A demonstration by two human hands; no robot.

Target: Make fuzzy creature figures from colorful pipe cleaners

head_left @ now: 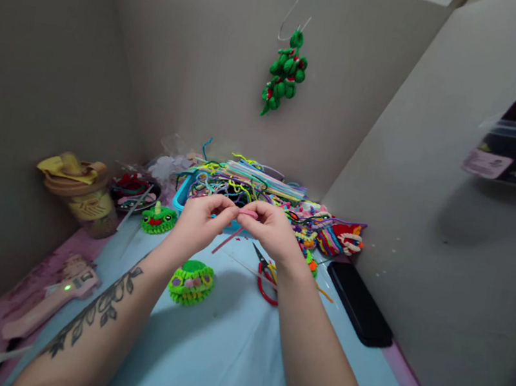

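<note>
Both hands are raised over the middle of the table, their fingertips meeting. My right hand pinches a pink pipe cleaner, part of it bent at the fingertips and one end hanging down to the left. My left hand is closed in a pinch at the same piece; its exact grip is partly hidden. Below my left hand a bright green fuzzy figure with pink and purple spots sits on the table. Red-handled scissors lie under my right wrist.
A blue tray heaped with colourful pipe cleaners stands at the back. Another green figure and a cup are left, above a pink glue gun with a lit green light. A black phone lies right. A green braided piece hangs behind.
</note>
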